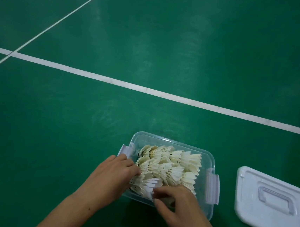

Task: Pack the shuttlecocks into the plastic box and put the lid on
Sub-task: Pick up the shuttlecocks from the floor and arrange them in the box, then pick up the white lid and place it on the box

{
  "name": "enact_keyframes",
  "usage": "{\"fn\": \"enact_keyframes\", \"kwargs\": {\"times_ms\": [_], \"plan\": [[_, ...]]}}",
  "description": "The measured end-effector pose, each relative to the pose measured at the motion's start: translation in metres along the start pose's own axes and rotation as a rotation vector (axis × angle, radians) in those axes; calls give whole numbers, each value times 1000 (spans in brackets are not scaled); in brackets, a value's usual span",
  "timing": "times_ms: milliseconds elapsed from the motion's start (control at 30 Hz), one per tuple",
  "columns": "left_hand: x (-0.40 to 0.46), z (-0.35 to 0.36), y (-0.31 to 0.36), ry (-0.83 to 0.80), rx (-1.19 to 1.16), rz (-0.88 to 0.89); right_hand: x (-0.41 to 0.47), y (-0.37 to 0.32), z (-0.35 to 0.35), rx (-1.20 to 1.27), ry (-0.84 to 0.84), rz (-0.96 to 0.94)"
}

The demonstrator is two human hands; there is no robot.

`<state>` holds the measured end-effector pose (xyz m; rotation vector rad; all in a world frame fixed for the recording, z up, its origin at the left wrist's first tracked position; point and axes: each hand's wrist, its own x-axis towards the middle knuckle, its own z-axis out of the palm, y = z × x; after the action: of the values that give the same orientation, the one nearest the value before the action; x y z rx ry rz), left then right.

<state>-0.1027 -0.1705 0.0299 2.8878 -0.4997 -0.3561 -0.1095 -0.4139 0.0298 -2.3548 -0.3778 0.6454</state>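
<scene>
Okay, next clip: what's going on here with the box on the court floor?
A person is packing shuttlecocks into a clear plastic box that sits on a green court floor. Both hands are in the box at its near side: the left hand presses against the nearest row of shuttlecocks, and the right hand has its fingers curled on the feathers of that row. The shuttlecocks lie in rows and nearly fill the box. The white lid lies off to the right on the floor, not yet on.
</scene>
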Motion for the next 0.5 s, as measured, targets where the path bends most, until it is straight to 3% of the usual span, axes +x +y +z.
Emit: {"fn": "enact_keyframes", "kwargs": {"times_ms": [200,500], "plan": [[-3,-18,2,64,27,-13,-17,-1,-28,71,116,9],[48,-48,54,232,-338,-44,-15,41,-96,79,421,20]]}}
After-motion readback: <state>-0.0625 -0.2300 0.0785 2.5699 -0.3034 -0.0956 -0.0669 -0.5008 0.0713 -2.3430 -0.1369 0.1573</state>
